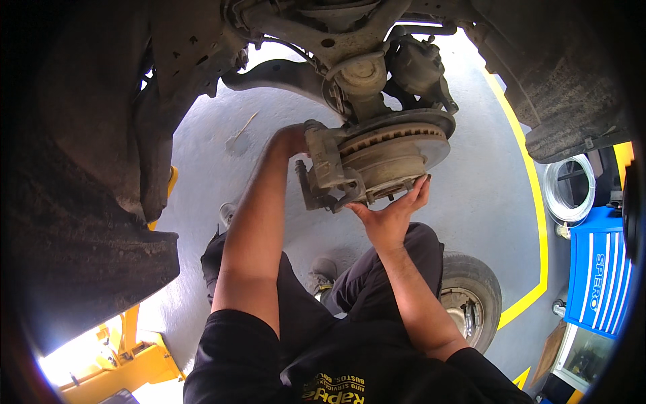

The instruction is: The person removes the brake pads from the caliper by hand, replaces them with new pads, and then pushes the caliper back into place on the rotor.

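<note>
Grey floor (249, 128) spreads beneath a car's open wheel well, with a dark liner (87, 175) close on the left and another panel (572, 87) at upper right. Above the work hang a strut (363, 74) and a curved arm (282, 75), crowding the far side. A loose wheel (471, 296) lies beside the right knee; farther right, beyond a yellow line (540, 222), are a blue cabinet (597, 273) and a pale coil (570, 188). Yellow equipment (145, 363) stands at lower left.

The caliper (328, 158) sits at the left edge of the rotor (397, 158), its long axis running away from the person, the near end slanting slightly right. The rotor's hub face and studs point toward the person; its broad width runs left to right.

The left hand (293, 140) reaches behind the caliper; its fingers are hidden, so their grip cannot be told. The right hand (391, 219) is spread, thumb at the caliper's near end, fingertips against the hub.
</note>
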A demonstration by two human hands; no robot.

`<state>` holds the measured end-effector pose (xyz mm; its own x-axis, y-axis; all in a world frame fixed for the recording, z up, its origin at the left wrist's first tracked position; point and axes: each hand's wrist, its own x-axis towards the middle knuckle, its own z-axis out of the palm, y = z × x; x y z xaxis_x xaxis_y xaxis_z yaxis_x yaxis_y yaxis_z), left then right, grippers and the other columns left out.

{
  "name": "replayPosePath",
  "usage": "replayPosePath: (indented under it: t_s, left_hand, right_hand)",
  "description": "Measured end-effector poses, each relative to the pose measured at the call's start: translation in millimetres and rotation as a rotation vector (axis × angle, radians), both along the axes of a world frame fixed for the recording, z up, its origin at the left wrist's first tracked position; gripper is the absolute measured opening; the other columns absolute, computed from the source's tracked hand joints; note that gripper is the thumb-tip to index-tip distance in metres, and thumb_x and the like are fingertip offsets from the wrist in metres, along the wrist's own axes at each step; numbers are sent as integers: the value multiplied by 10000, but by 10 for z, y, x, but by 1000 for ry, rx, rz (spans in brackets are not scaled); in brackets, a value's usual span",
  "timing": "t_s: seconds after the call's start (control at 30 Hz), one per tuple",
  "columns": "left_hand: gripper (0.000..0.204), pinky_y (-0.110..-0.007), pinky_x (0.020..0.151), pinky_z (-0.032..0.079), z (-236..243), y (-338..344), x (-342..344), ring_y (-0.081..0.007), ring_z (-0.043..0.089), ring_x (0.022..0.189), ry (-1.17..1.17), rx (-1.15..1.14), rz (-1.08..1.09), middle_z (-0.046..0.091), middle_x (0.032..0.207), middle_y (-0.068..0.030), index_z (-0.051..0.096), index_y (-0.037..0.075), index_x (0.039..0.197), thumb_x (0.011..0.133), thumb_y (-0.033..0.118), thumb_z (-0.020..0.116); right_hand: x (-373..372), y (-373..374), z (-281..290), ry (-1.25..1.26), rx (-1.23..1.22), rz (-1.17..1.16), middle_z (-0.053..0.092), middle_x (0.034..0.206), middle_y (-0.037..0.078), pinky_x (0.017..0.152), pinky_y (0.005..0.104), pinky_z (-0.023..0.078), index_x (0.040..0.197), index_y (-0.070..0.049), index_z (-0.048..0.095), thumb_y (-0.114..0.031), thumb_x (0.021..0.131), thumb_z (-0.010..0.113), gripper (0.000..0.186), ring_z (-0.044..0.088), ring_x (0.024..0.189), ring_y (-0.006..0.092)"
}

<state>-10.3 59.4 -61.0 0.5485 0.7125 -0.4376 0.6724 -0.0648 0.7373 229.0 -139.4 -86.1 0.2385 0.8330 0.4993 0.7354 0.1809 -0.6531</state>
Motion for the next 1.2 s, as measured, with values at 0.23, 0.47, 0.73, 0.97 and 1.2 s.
replayPosePath:
  t_s: [0.23, 0.47, 0.73, 0.97, 1.2]
  left_hand:
    - [319, -364, 826, 536, -80, -19, 54, -166, 647, 906, 69, 87, 11, 731, 1062, -75, 701, 102, 1194, 902, 231, 704]
    - [284, -357, 750, 539, -182, -9, 28, -152, 646, 826, 48, 117, 19, 731, 967, -65, 720, 84, 1105, 872, 248, 733]
    - [315, -339, 777, 529, 4, -161, 83, -129, 633, 886, -333, -239, 153, 722, 1006, -65, 719, 35, 1079, 857, 252, 772]
    - [287, -340, 685, 539, -41, 1, -63, -140, 646, 788, -297, -67, 69, 724, 877, -50, 737, 20, 1053, 799, 142, 791]
    - [325, -352, 688, 539, 255, -160, 131, -146, 652, 811, 20, 23, 256, 730, 921, -64, 737, 0, 1066, 801, 177, 800]
  right_hand:
    - [1, -7, 83, 1, -14, 18, 11, 1547, 417, 1152, 593, 349, 1571, 47, -53, -487, 558, 991, 1549, 220, 1429, 594]
    - [-21, -19, 122, -11, -3, 42, -25, 1556, 415, 1163, 596, 336, 1572, 54, -105, -395, 573, 1006, 1561, 173, 1446, 608]
    - [19, 22, -60, -9, 78, 27, -64, 1566, 389, 1155, 604, 344, 1593, 1, -138, -426, 604, 986, 1557, 128, 1462, 593]
    - [-29, 24, -42, 12, 51, 36, -59, 1568, 380, 1163, 596, 329, 1594, 1, -119, -397, 596, 1000, 1552, 113, 1467, 581]
    - [-10, 11, 42, 76, -18, 19, -44, 1579, 352, 1180, 559, 336, 1583, 26, -109, -323, 568, 1021, 1559, 144, 1468, 564]
